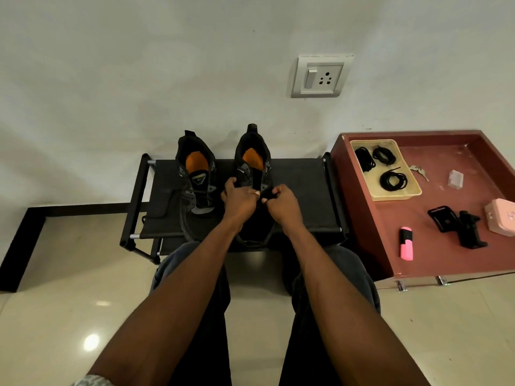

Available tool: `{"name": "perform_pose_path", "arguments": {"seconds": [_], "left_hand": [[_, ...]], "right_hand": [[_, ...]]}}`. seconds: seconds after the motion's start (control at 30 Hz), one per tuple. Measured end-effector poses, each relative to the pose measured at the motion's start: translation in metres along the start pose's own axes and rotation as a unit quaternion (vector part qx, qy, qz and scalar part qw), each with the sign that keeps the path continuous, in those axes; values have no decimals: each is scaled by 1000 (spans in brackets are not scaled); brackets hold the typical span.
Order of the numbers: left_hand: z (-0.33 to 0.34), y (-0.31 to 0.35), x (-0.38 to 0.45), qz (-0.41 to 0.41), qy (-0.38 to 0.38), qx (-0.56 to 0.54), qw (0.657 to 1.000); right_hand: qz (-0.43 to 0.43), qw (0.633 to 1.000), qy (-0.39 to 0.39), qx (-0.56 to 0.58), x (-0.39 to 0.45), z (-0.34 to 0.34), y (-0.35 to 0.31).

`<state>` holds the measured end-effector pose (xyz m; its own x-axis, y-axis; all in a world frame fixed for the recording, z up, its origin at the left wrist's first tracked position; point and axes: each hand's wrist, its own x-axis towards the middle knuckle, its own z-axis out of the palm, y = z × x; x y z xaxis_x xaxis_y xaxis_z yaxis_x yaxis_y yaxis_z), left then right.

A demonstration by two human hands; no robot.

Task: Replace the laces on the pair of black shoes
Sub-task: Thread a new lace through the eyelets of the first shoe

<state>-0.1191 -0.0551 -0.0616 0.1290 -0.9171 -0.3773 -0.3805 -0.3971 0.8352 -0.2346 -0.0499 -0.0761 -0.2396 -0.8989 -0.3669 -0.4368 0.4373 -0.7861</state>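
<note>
Shoes, two of them and both black with orange insoles, stand side by side on a low black fabric-topped rack (pixel 301 188) against a white wall, heels toward the wall and toes toward me. On the left shoe (pixel 196 174) I see a dark lace crossing the tongue, with loose ends trailing off the rack's front edge. At the right shoe (pixel 252 162) both hands work at the middle of the upper: my left hand (pixel 239 200) has its fingers curled over the shoe's left edge, and my right hand (pixel 281 203) has fingertips drawn together in a pinch on what looks like a black lace. The hands hide the front half of this shoe, so I cannot tell how far it is laced; a dark loop hangs below the wrists over the rack's edge. To the right, a shallow red-brown tray (pixel 362 218) holds a yellow basket (pixel 390 196) with three coils of black laces (pixel 393 179). Also in the tray lie a key (pixel 419 171), a small clear packet (pixel 455 178), a pink box (pixel 501 220) cut off by the frame, a black clamp-like holder (pixel 459 227) and a pink highlighter (pixel 406 243). A wall socket (pixel 320 76) sits above.
</note>
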Motion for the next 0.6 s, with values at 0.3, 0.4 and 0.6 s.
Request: {"name": "perform_pose_path", "arguments": {"seconds": [0.3,0.4,0.6], "left_hand": [[-20,-8,-4,77,-144,246,955],[-27,-16,-1,170,-73,399,898],[-34,-24,4,233,-29,424,875]], "right_hand": [[-67,995,-19,-71,-5,-12,-2],[-100,993,23,-53,-6,-13,-4],[-116,990,16,-83,-9,-2,-10]]}}
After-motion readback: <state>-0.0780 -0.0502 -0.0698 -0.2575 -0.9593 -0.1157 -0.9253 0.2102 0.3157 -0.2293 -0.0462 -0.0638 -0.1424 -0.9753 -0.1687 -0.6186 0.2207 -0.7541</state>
